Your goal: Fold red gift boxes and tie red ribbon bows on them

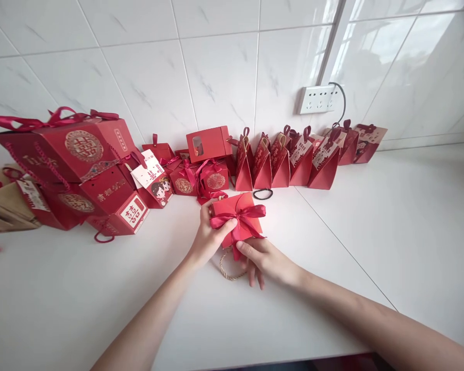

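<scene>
A small red gift box is tied with a dark pink ribbon bow. My left hand is closed on the box's left side, its thumb pressing at the knot and its fingers mostly hidden behind. At the box's lower edge, my right hand has its thumb against a hanging ribbon tail, which it appears to pinch; its other fingers curl loosely below. A twisted gold cord handle loops out beneath the box, partly covered by my right hand.
Large red boxes are stacked at the left beside a brown paper bag. Several triangular red boxes line the tiled wall. A black hair tie lies beyond my hands. A power strip is on the wall.
</scene>
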`<move>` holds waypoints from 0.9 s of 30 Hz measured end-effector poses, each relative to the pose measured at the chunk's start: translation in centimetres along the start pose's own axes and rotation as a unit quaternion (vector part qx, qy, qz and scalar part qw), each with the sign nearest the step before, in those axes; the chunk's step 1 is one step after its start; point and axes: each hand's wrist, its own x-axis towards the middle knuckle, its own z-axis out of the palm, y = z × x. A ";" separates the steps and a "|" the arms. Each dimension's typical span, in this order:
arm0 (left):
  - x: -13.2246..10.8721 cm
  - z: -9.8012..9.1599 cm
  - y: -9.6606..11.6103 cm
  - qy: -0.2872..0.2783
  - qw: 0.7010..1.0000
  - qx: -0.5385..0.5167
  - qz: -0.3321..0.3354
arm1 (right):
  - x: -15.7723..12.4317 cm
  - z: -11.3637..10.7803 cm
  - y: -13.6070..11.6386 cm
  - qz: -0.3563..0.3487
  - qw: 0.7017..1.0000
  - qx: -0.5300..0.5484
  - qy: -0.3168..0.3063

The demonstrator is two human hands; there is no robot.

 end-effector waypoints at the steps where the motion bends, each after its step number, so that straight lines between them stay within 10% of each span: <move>1: -0.1 0.0 0.1 -0.003 1.000 -0.003 -0.002 | 0.0 0.0 0.0 -0.012 1.000 0.005 -0.005; 27: -0.8 0.5 1.5 0.001 0.998 -0.004 -0.063 | -0.4 0.6 0.5 -0.061 0.988 -0.108 -0.093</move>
